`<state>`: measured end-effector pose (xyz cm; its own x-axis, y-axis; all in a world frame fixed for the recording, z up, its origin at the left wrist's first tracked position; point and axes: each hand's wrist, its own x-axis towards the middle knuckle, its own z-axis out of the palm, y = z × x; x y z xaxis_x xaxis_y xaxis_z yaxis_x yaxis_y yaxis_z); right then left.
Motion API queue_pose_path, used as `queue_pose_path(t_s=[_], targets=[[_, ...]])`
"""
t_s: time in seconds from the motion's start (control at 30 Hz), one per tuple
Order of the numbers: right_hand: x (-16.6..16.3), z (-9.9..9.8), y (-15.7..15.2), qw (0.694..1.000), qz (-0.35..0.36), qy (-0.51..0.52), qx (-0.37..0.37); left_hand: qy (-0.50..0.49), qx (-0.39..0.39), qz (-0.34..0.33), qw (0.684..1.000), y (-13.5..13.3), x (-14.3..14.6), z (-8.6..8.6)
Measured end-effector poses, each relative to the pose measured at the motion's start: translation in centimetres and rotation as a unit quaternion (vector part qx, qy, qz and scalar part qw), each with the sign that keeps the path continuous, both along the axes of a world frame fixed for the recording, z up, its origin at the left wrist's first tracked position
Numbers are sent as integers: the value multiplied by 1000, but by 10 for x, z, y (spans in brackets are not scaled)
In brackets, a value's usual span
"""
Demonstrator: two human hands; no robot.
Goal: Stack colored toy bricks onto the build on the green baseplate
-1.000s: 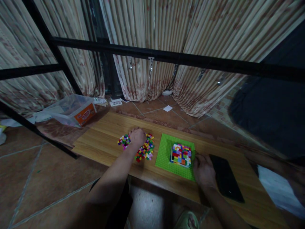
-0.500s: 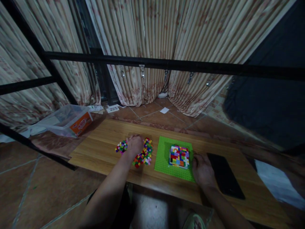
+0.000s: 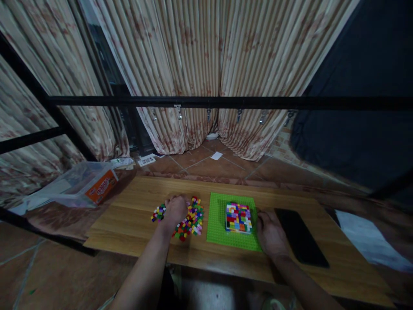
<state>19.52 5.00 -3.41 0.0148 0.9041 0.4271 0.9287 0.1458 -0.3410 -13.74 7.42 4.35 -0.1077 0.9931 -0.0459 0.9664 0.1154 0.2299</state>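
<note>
Small multicoloured toy bricks [image 3: 194,215] lie in a loose pile on the wooden table. My left hand [image 3: 176,211] is over the pile, its fingers bent down among the bricks; their tips are hidden under the hand. To the right is a green studded baseplate [image 3: 216,224], and on it a squarish block built of coloured bricks [image 3: 238,217] with a pale lower edge. My right hand [image 3: 271,232] rests at the right edge of the baseplate with its fingers curled in. Whatever may be between those fingers is too small or hidden to make out.
A black flat slab like a tablet [image 3: 301,237] lies right of my right hand on the wooden table [image 3: 129,215]. Beyond the left end stands a clear plastic bin [image 3: 80,181] with an orange label. A black metal bar [image 3: 193,102] crosses in front of the curtains.
The camera view has tilted upward and turned slightly right, so the table sits lower. My left hand stays over the pile and my right hand at the baseplate's edge.
</note>
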Motion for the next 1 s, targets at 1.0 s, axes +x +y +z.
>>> queue_pose_path(t_s=[1.0], targets=[[-3,-4,1,1000,6,19,2,22,63,-4,998,-5,8,1]])
